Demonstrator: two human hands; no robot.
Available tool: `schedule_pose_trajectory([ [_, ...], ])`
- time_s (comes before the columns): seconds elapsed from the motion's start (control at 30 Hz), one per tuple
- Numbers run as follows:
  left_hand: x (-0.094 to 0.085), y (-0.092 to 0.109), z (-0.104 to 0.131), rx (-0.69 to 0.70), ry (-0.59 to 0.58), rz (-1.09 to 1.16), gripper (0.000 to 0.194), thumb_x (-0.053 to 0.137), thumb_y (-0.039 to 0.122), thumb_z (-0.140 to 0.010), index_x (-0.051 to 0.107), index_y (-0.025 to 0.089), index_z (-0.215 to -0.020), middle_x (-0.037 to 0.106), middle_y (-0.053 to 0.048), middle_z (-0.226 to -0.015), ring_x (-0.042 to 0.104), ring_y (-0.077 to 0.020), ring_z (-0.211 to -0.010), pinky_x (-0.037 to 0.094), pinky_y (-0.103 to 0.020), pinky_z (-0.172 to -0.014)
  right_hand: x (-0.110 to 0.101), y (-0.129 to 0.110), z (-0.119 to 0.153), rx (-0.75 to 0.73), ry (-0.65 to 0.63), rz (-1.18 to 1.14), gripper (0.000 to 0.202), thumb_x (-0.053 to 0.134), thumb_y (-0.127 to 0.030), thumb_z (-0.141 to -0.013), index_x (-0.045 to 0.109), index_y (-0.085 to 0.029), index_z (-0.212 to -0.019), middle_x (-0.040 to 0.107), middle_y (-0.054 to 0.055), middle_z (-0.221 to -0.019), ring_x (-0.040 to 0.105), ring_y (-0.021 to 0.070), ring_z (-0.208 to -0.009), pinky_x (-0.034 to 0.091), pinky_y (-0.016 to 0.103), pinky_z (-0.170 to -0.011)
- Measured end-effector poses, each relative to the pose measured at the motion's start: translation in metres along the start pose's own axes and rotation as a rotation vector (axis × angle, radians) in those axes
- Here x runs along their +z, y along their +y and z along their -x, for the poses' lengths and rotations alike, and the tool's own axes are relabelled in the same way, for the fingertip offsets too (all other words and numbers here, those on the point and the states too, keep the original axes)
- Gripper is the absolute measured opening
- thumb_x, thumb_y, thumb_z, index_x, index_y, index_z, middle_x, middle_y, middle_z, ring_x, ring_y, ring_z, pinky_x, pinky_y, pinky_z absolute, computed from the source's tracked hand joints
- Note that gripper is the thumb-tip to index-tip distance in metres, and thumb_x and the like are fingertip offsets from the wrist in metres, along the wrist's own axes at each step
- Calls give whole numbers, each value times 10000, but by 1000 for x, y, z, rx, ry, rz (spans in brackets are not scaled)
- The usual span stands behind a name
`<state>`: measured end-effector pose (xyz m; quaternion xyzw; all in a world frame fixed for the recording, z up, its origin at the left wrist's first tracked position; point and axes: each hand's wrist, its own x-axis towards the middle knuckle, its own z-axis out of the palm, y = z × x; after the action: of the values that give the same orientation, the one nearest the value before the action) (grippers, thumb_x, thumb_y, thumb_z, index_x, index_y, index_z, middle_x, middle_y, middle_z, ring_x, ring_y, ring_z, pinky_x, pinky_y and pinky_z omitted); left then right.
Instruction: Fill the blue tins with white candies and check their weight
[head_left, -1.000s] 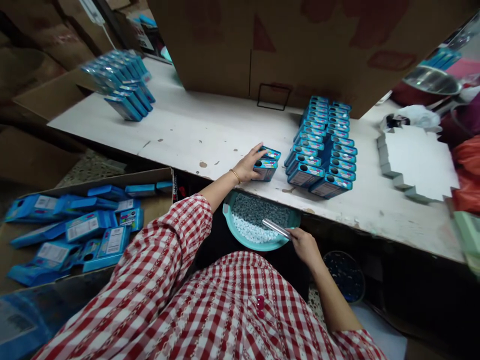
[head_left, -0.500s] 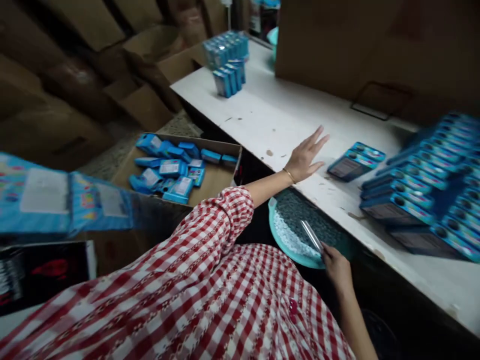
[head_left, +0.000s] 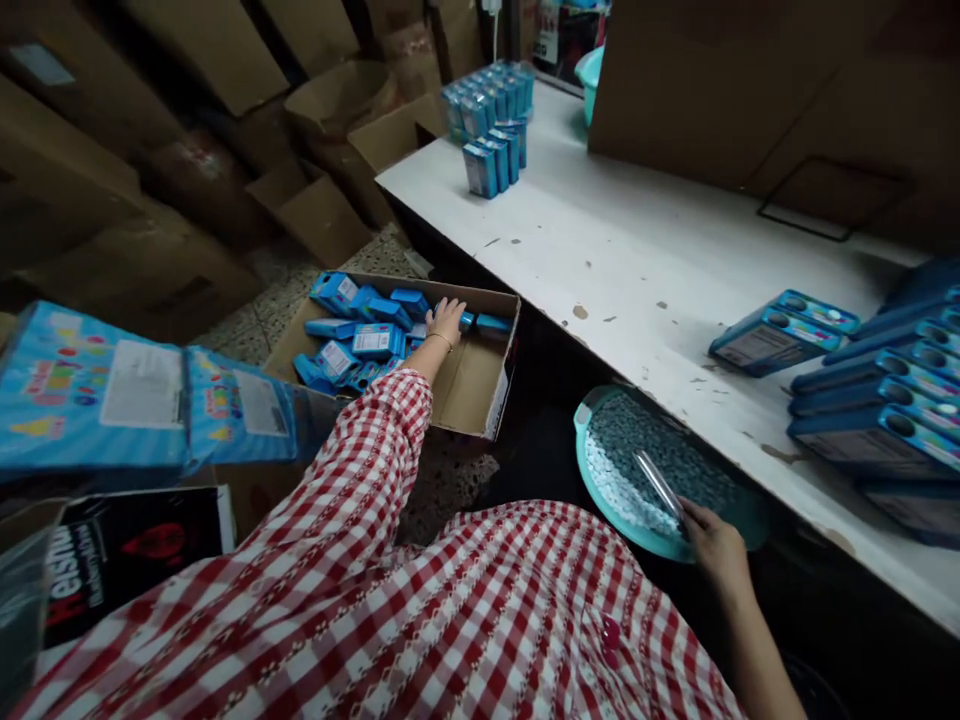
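My left hand (head_left: 447, 322) reaches into a shallow cardboard box (head_left: 469, 385) at the centre left, its fingers spread over the small blue packs (head_left: 375, 340) lying there. Whether its fingertips touch a pack cannot be made out. At the lower right my right hand (head_left: 716, 540) grips a shiny metal tube (head_left: 660, 487). The tube lies over a turquoise basin (head_left: 600, 500) of small pale pellets (head_left: 652, 450), which stands partly under the table edge.
A white table (head_left: 555, 230) runs diagonally across the right, bearing blue cartons (head_left: 780, 330) at the right and more blue packs (head_left: 491, 160) at the far end. Larger blue boxes (head_left: 142, 400) stand at the left. Cardboard boxes (head_left: 322, 210) fill the back left.
My left hand has moved from above the white table down to the left, into the cardboard box. My right hand still holds the tube over the basin. The camera view has shifted slightly.
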<state>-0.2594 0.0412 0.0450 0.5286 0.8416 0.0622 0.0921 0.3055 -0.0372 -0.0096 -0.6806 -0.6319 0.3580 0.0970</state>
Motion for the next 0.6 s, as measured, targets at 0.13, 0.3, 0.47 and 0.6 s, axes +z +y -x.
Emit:
schedule_pose_trajectory([
  [0.13,13,5,-10,-58,29,-52,471,382,88,-839,474,198,-1288,432,-148,-1366,265,-284,-1323,64,-586,-1075,5,1,10,-23,22,-1,475,439,-454,-692,731,-185,-953,724,91,-931,665,244,-846,504,330,-775],
  [0.3,18,-3,2,-69,52,-33,324,495,129,-804,566,131,-1120,433,-174,-1353,301,-306,-1299,78,-546,-1094,11,7,18,-4,19,2,464,436,-433,-699,731,-170,-942,718,108,-974,660,248,-915,494,336,-825],
  [0.47,-7,-8,19,-60,136,234,402,505,242,-835,468,98,-1209,532,-160,-1267,458,-260,-1195,262,-449,-1080,10,12,8,23,35,5,517,433,-456,-690,724,-148,-987,717,113,-988,662,256,-918,498,347,-820],
  [0.6,-30,18,55,83,308,818,466,550,326,-794,448,115,-1197,567,-135,-1229,524,-227,-1138,393,-361,-1008,9,0,-8,42,13,47,479,462,-369,-693,715,-108,-1005,735,105,-846,685,232,-768,520,308,-702],
])
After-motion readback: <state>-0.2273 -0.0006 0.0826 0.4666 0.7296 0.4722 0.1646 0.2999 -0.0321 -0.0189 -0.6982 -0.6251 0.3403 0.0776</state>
